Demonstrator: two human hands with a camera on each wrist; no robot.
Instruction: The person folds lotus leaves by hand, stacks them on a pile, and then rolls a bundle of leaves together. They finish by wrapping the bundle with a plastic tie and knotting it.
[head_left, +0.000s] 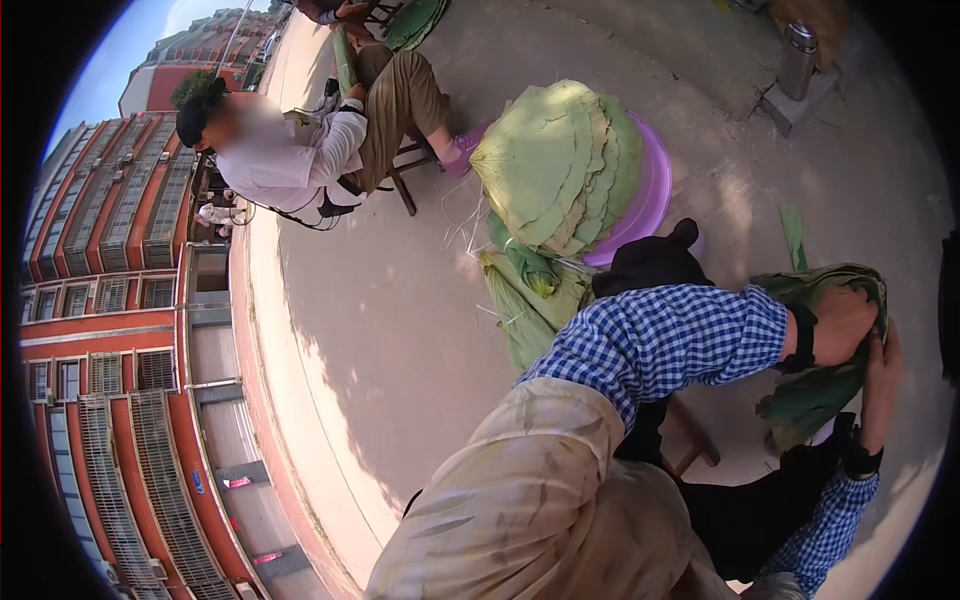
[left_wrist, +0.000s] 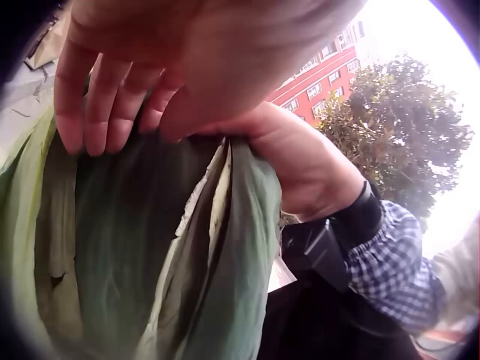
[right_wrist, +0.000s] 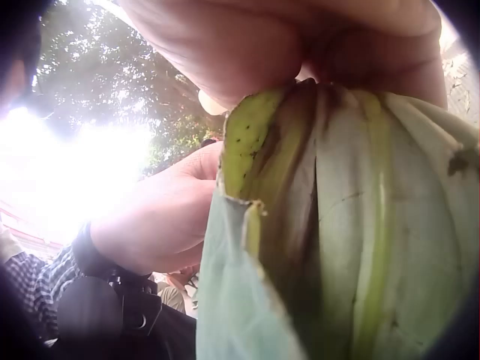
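A folded bundle of large green lotus leaves (head_left: pixel 815 395) hangs upright between both hands. My left hand (head_left: pixel 842 318) holds its upper edge, its fingers (left_wrist: pixel 96 124) bent down over the leaves in the left wrist view. Close beside it, my right hand (head_left: pixel 882 372) grips the gathered top; in the right wrist view its thumb and palm press at the leaf tops (right_wrist: pixel 337 135). Yellowish ribs and torn, browned edges show inside the folds. Both wrists wear black bands, with blue checked sleeves.
Ahead, a tall stack of lotus leaves (head_left: pixel 560 165) sits over a purple basin (head_left: pixel 655 190). More folded leaves (head_left: pixel 520 305) lie on the ground beside it. A seated person (head_left: pixel 330 150) is at upper left. A steel thermos (head_left: pixel 798 62) stands on a block at upper right.
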